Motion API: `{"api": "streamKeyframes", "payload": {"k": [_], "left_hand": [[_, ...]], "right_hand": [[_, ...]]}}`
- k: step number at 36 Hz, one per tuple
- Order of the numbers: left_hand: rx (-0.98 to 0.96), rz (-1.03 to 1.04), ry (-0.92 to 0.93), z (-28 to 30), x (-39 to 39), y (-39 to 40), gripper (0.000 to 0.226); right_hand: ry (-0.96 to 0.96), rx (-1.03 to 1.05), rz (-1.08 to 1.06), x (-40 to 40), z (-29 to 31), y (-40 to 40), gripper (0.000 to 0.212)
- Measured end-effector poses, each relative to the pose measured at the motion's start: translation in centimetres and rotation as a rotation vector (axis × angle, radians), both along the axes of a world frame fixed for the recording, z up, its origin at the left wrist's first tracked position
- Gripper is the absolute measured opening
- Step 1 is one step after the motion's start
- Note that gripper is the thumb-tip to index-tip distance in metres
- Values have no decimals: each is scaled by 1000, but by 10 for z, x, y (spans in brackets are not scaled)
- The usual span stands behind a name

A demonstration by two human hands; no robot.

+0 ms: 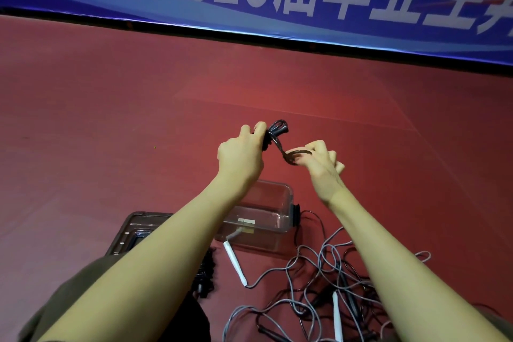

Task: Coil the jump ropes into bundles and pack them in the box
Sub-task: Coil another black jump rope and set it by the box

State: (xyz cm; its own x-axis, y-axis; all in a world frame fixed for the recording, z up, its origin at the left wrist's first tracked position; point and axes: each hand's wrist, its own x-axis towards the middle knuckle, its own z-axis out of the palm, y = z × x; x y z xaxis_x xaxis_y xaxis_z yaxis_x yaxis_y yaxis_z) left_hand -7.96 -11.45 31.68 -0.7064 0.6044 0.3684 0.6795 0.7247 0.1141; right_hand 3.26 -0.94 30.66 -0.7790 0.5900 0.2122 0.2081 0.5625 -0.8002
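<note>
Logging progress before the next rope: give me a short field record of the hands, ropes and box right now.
left hand: grips the black jump rope bundle, raised above the floor
right hand: pinches a loop of that rope
clear plastic box: open on the red floor, no bundle visible inside
lid: left of the box
grey jump ropes: tangled loose with black ones, white handles

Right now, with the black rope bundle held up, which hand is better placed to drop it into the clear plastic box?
Probably the left hand: it grips the coiled black jump rope bundle, while the right hand only pinches the loose loop. The clear plastic box sits below.
</note>
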Motion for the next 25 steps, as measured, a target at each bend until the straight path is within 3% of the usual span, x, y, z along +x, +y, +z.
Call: {"api": "streamKeyframes", "payload": {"k": [5, 10, 16, 19, 23, 25], "left_hand": [[-1, 6, -4, 0, -2, -2, 41], [-10, -13, 25, -1, -1, 0, 42], [-32, -34, 62, -3, 4, 2, 45], [-30, -34, 62, -3, 4, 3, 46], [-34, -51, 95, -3, 5, 4, 44], [-26, -53, 96, -5, 4, 5, 43]], "right_hand": [[24, 9, 71, 3, 6, -2, 35], [-41, -306, 50, 0, 4, 1, 78], [111, -359, 156, -3, 9, -2, 24], [68, -278, 235, -2, 10, -8, 14], [34, -314, 183, -2, 10, -13, 73], [-24, -286, 139, -5, 8, -9, 84]]}}
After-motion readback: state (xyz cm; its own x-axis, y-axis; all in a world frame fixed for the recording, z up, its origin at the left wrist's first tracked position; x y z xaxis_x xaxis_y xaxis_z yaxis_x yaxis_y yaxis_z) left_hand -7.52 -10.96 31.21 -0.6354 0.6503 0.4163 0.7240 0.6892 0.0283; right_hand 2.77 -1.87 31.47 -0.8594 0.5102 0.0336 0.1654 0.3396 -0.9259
